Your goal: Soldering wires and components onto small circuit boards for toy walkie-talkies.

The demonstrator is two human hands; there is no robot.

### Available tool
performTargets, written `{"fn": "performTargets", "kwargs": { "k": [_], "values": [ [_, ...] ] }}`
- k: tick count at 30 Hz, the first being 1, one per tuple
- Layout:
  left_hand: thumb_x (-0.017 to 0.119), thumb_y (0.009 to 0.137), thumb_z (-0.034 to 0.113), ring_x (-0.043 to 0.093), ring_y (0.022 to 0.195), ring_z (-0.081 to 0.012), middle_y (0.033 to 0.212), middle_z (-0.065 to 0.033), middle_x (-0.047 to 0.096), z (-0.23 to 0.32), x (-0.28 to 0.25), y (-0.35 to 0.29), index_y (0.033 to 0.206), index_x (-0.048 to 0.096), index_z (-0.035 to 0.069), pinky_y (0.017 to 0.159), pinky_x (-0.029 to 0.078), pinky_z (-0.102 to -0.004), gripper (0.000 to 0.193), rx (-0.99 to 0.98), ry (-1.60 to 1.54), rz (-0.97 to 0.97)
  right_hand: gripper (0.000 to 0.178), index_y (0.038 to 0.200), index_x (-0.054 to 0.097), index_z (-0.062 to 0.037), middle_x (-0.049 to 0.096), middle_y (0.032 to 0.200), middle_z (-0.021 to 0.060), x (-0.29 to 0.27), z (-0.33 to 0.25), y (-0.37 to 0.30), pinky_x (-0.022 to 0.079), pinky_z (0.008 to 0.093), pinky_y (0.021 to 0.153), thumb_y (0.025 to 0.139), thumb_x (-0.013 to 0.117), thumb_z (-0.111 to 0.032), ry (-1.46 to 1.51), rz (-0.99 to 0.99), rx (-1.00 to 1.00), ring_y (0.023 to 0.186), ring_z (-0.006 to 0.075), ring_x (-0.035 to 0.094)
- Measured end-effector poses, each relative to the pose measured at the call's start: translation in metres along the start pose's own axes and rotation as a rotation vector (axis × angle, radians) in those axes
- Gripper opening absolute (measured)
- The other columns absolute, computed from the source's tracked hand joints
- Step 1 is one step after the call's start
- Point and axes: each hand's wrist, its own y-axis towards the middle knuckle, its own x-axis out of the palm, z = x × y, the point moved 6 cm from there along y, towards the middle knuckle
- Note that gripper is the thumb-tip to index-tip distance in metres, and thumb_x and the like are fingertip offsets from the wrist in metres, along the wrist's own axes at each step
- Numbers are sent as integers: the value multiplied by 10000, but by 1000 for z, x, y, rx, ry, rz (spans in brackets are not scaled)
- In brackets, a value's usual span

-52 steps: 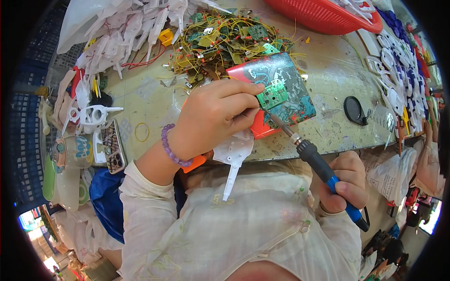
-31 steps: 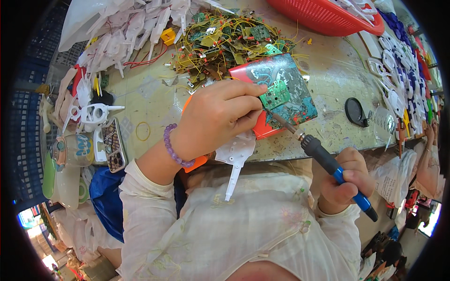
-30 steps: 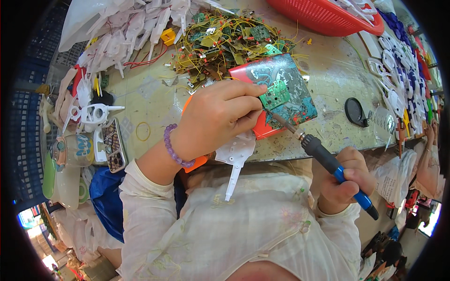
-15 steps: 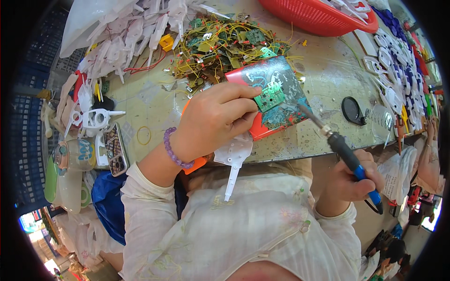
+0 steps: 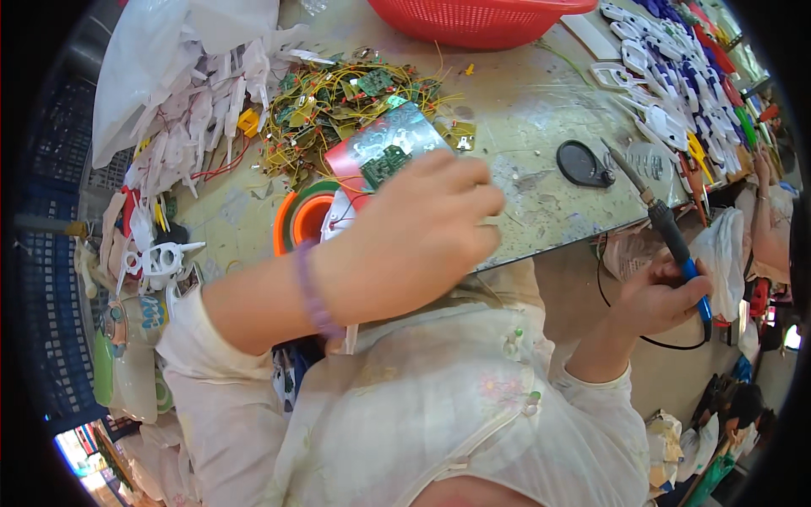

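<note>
Cluttered tabletop (image 5: pixel 507 118), no soldering contact

We are seeing already-wired boards (image 5: pixel 338 110) heaped behind a red-edged pad (image 5: pixel 410 129). Left hand (image 5: pixel 427 221) is blurring, its finger state unreadable; right hand (image 5: pixel 663 296) fingers are gripping a soldering iron (image 5: pixel 672 232), well clear of the green board (image 5: pixel 386 166) lying on the pad, its completion not showing.

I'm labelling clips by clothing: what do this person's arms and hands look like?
The left hand and right hand wear no gloves. Loose off-white sleeves end on the forearms. A purple bracelet, blurred here, circles the left wrist; none shows on the right.
</note>
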Motion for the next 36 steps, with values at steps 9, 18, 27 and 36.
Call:
{"fn": "performTargets", "kwargs": {
  "k": [9, 18, 27, 36],
  "values": [
    [597, 685, 158, 561, 757, -164, 666, 0, 605, 5, 103, 60, 629, 672, 141, 810, 377, -358, 95, 86, 361, -389, 412, 840, 488, -36, 348, 598, 2, -63, 9, 20, 294, 237, 478, 928, 504, -438, 24, 186, 20, 534, 111, 353],
    [562, 728, 174, 557, 726, -181, 695, -24, 594, 20, 128, 50, 682, 652, 118, 754, 374, -325, 114, 120, 541, -442, 380, 874, 507, -21, 365, 611, 5, -78, 24, 23, 309, 241, 503, 929, 526, -396, 91, 188, 81, 552, 114, 360],
    [577, 744, 93, 589, 652, -295, 697, -92, 574, 6, 71, 31, 757, 519, 54, 580, 465, -393, 71, -281, -226, 63, 365, 874, 512, -9, 391, 634, 16, -72, 29, 13, 313, 228, 500, 926, 538, -370, 59, 159, 152, 555, 109, 368],
    [642, 812, 35, 575, 725, -55, 775, -7, 620, -13, 46, 2, 817, 614, -16, 653, 479, -209, 58, -658, -1050, 82, 340, 840, 500, -33, 427, 613, 24, -49, 21, 0, 318, 223, 477, 932, 521, -359, 62, -9, 86, 508, 99, 378]
  ]
}}
